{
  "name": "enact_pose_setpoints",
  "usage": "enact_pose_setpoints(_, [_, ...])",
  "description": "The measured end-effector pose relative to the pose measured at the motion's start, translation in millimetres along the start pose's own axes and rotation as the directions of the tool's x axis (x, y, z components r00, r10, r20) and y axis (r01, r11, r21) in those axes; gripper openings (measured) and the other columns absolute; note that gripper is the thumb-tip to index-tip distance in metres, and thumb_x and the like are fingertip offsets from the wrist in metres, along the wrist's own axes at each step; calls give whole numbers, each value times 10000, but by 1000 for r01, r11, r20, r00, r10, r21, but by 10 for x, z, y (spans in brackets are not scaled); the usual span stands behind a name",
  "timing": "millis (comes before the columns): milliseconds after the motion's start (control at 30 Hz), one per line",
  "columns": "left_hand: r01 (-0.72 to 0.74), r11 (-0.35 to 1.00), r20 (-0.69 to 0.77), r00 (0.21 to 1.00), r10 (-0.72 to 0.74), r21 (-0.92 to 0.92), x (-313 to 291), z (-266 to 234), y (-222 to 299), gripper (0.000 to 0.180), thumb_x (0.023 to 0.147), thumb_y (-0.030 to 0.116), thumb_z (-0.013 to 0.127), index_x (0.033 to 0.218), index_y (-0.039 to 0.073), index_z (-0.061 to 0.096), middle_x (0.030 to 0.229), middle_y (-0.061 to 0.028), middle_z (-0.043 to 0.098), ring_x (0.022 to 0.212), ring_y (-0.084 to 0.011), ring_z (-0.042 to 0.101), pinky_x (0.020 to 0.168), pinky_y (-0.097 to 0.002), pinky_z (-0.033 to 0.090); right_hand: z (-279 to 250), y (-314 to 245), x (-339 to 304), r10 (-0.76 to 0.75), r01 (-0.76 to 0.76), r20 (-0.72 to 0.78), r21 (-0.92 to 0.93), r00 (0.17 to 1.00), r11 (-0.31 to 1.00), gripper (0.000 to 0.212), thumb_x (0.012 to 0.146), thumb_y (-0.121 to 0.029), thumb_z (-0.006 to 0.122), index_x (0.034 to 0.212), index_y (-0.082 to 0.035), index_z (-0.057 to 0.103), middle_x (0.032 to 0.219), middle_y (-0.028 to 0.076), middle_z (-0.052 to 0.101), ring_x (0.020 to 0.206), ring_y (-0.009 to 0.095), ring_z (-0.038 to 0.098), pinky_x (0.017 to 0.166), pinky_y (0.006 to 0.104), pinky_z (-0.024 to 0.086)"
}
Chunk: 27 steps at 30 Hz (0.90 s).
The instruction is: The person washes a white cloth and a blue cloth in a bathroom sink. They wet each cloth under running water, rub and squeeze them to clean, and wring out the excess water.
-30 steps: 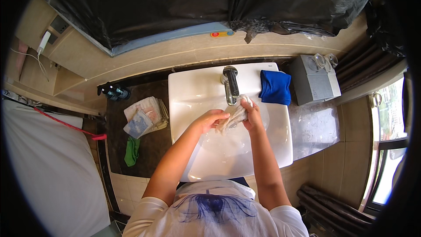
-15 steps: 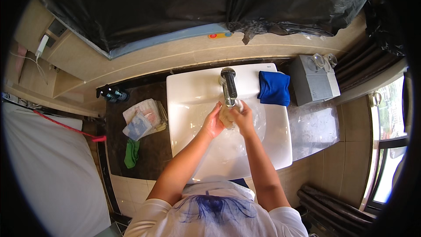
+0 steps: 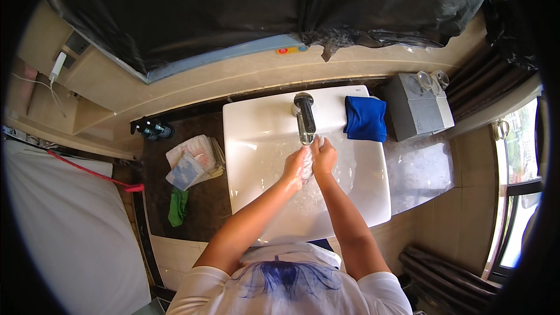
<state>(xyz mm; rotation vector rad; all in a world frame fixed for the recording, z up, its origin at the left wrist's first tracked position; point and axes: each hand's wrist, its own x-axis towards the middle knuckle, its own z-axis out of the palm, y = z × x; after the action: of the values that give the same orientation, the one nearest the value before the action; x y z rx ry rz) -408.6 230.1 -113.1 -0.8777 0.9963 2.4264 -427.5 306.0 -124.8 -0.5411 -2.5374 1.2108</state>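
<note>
The cloth (image 3: 307, 168) is in the sink (image 3: 245, 131), held between the two hands just below the tap (image 3: 305, 119). It is pale with faint reddish marks; most of it is covered by the fingers.

Grip: the left hand (image 3: 295, 165) closes on the cloth from the left, the right hand (image 3: 325, 158) from the right. The hands press close together with the cloth squeezed between them. A pale end shows at the top of the right hand. Exact finger placement cannot be told.

Handling, as judged: thin and soft, with no stiffness of its own; light when dry, heavier and slippery when soaked. Damage from squeezing is unlikely. The bunched middle gives the surest hold, one fist at each side; a loose edge held alone would likely sag and slip.

Containers: the sink bears wet streaks and splashes around the hands; the water's depth cannot be judged. Two dark pump bottles (image 3: 153, 129) stand at the left rear of the counter (image 3: 156, 169); their contents are not visible. A grey box (image 3: 417, 111) stands right of the sink, with clear round items (image 3: 430, 83) on top; its inside is not visible.
</note>
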Motion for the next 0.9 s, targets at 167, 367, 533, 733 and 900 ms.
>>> enact_pose_setpoints(167, [-139,986,39,990,136,91,320,-346,177,302,890,396,479,790,116,531,636,0,479,577,-116,502,511,-283,422,103,-206,-383,19,-142,263,457,965,878,248,794,-196,588,769,50,601,523,109,516,513,106,501,481,293,419])
enact_pose_setpoints(367, [267,955,138,949,-283,127,-21,-105,320,356,866,442,506,944,96,536,799,-21,559,711,-154,565,643,-294,480,59,-90,-140,145,-162,150,106,978,981,317,809,-315,527,732,-17,601,630,215,582,621,372,592,567,414,452])
enact_pose_setpoints(533, [-63,936,219,976,-16,347,42,-252,192,326,914,357,449,1090,89,506,1023,-47,564,940,-151,541,805,-317,436,-48,15,151,60,-58,-14,115,998,992,273,849,-262,532,749,-10,564,605,186,565,530,305,539,511,391,416])
enact_pose_setpoints(733, [49,998,4,999,-49,-25,192,-183,331,347,913,419,432,974,92,530,900,-32,589,794,-156,581,683,-289,475,73,-106,-171,-37,-104,248,532,968,840,297,773,-217,611,948,23,594,715,160,624,664,189,601,620,330,464])
enact_pose_setpoints(900, [-250,859,184,965,185,448,379,-503,283,374,901,420,464,725,98,534,642,-3,511,577,-117,506,525,-275,416,-35,-482,-617,-77,26,177,277,981,961,293,777,-239,565,863,38,605,611,188,598,597,249,636,573,353,475])
